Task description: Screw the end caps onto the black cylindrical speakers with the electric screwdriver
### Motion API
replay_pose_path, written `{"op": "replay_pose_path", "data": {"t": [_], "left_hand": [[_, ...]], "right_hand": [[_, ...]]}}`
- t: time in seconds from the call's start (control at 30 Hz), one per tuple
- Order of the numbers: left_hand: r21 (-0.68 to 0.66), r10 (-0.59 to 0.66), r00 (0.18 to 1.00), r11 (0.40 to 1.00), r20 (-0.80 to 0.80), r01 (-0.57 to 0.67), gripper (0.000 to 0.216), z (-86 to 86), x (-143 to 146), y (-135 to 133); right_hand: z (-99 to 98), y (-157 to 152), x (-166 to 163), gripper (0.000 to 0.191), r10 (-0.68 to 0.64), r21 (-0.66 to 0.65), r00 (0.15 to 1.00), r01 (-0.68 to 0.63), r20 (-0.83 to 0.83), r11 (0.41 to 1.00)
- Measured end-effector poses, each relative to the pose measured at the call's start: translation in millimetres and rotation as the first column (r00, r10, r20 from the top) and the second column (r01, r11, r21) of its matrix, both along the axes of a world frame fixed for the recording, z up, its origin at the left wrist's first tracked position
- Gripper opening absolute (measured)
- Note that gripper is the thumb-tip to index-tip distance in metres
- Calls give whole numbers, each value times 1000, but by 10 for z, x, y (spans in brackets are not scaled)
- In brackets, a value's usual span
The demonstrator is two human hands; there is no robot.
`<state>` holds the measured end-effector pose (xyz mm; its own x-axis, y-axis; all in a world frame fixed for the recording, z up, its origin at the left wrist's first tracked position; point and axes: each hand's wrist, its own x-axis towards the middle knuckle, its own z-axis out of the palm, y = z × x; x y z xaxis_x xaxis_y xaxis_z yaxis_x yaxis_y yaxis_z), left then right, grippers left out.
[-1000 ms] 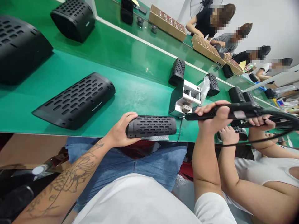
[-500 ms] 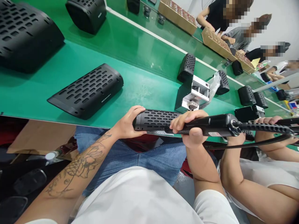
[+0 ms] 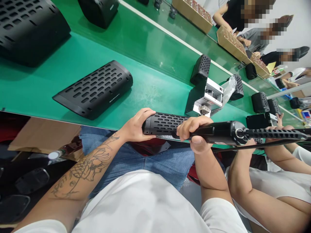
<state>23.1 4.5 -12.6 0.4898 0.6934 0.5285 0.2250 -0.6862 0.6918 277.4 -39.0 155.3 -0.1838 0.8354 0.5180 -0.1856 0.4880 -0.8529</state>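
My left hand [image 3: 136,126] grips the left end of a black perforated speaker shell [image 3: 162,123] lying on its side at the near edge of the green bench [image 3: 150,87]. My right hand [image 3: 195,131] is wrapped round a black electric screwdriver [image 3: 218,132], held level with its front end against the right end of the shell. The screwdriver's cable [image 3: 272,134] trails off to the right.
A flat black grille panel [image 3: 94,89] lies left of the shell, with larger black housings [image 3: 26,29] behind. A small metal fixture [image 3: 206,98] and several small black speakers [image 3: 200,68] stand to the right. A neighbour's arm [image 3: 255,181] works beside me; other people sit by cardboard trays [image 3: 191,11] beyond.
My right hand has brought the screwdriver leftward from the fixture to the shell's right end. My left hand keeps its hold on the shell.
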Motion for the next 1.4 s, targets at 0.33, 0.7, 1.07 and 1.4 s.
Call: {"op": "replay_pose_path", "data": {"t": [0.33, 0.7, 1.07, 1.4], "left_hand": [[62, 9, 1000, 998, -9, -8, 111, 22, -12, 13], [81, 47, 999, 996, -10, -46, 109, -10, -3, -24], [78, 30, 999, 997, -41, -27, 118, -2, -1, -12], [72, 38, 999, 997, -9, -37, 116, -21, 18, -44]], "right_hand": [[-114, -54, 72, 35, -60, -19, 998, 60, -7, 998], [55, 929, 1312, 40, -852, 161, 522, 846, -52, 508], [57, 536, 1112, 36, -752, 118, 633, 774, -182, 623], [233, -122, -386, 37, 65, 151, 991, -47, -116, 987]]}}
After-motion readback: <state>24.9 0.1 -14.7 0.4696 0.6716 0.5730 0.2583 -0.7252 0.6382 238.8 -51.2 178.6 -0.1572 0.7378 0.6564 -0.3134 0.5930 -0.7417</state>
